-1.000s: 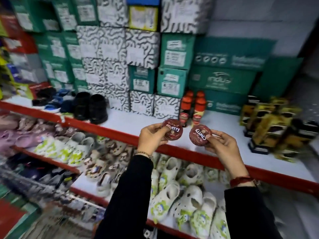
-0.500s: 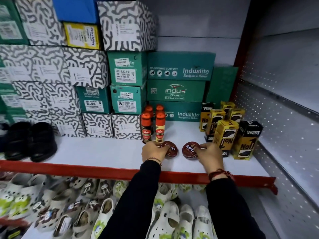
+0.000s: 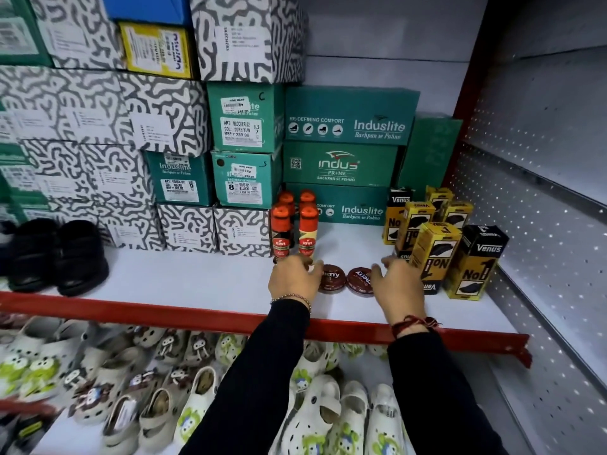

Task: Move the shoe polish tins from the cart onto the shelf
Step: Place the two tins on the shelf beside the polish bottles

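Two Cherry shoe polish tins (image 3: 347, 279) lie flat, side by side and touching, on the white shelf (image 3: 197, 280), just before the Kiwi bottles (image 3: 294, 229). Left hand (image 3: 294, 279) and right hand (image 3: 395, 284) flank them, fingers spread, clamped on nothing. Tins lie between both hands, equally near.

Both arms were covered by long black sleeves: left sleeve (image 3: 259, 372), right sleeve (image 3: 437, 395), each ending at the wrist. Fabric appeared plain and dark, no visible print or seams. Left wrist carried a thin beaded metal bracelet (image 3: 292, 297). Right wrist carried a red thread band (image 3: 414, 324), several strands, with loose frayed ends. Left hand (image 3: 294, 277) and right hand (image 3: 399, 285) were bare, without gloves. Rings: could not tell.
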